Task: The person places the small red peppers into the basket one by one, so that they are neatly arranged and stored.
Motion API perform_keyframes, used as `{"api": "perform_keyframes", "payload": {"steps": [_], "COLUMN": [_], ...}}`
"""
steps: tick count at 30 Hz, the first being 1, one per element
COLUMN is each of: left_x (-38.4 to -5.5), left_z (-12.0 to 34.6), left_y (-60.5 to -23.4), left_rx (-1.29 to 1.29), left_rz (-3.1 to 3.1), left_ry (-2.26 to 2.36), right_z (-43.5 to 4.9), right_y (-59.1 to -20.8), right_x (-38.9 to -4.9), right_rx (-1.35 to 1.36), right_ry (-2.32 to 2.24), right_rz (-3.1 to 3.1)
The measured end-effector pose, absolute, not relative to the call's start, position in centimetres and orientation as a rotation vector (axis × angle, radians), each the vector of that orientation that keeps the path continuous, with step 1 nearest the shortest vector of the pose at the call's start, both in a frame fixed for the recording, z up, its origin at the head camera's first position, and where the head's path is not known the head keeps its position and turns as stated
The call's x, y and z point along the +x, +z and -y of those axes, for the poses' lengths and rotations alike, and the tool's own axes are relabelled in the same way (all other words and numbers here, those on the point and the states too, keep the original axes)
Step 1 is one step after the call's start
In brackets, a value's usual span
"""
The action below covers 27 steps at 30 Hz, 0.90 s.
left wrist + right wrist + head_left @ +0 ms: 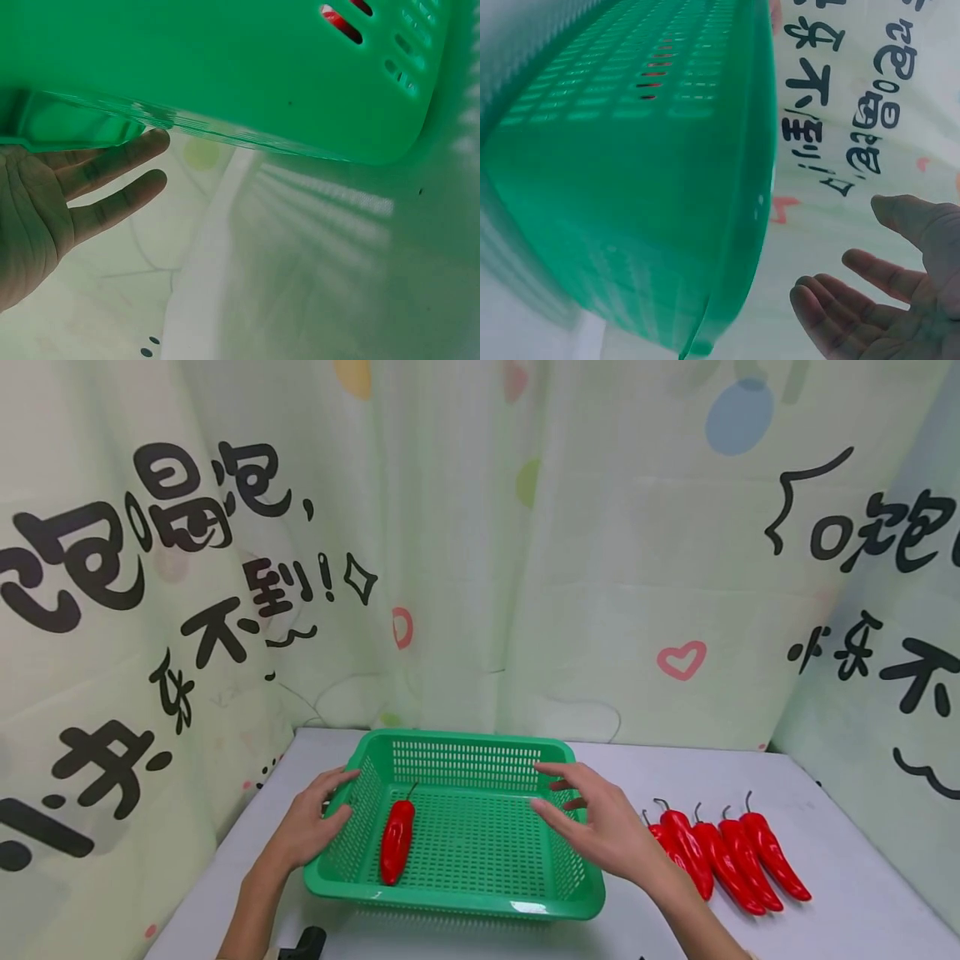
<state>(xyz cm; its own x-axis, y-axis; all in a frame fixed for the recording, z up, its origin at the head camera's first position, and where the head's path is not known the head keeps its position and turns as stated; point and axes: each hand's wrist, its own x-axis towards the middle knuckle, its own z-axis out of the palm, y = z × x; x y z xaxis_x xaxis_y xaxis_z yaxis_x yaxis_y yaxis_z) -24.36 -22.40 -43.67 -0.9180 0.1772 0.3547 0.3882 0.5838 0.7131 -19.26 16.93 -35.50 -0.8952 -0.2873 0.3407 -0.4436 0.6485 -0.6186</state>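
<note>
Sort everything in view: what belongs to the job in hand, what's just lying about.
Likely part of the job:
Green basket, left hand at its rim
Red pepper inside it
Red peppers grouped outside it, on the right

Just background:
White table, merely support
Printed curtain behind

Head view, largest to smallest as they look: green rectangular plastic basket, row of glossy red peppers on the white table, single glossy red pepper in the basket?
1. Green basket
2. Row of red peppers, taken together
3. Single red pepper

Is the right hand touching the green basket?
Apart: the right wrist view shows curtain in the gap between the right hand and green basket.
</note>
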Motion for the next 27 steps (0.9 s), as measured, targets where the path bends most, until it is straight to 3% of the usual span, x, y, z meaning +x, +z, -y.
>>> {"api": "perform_keyframes", "payload": {"steps": [27], "left_x": [-24.4], "left_z": [22.4], "left_y": [-43.7], "left_rx": [-0.457], "left_rz": [2.568], "left_ry": [-1.268], "right_z": [-24.5], "right_y": [-37.9], "right_x": [-18.4], "right_rx": [0.286], "right_ry": [0.929], "right_rz": [2.706]}}
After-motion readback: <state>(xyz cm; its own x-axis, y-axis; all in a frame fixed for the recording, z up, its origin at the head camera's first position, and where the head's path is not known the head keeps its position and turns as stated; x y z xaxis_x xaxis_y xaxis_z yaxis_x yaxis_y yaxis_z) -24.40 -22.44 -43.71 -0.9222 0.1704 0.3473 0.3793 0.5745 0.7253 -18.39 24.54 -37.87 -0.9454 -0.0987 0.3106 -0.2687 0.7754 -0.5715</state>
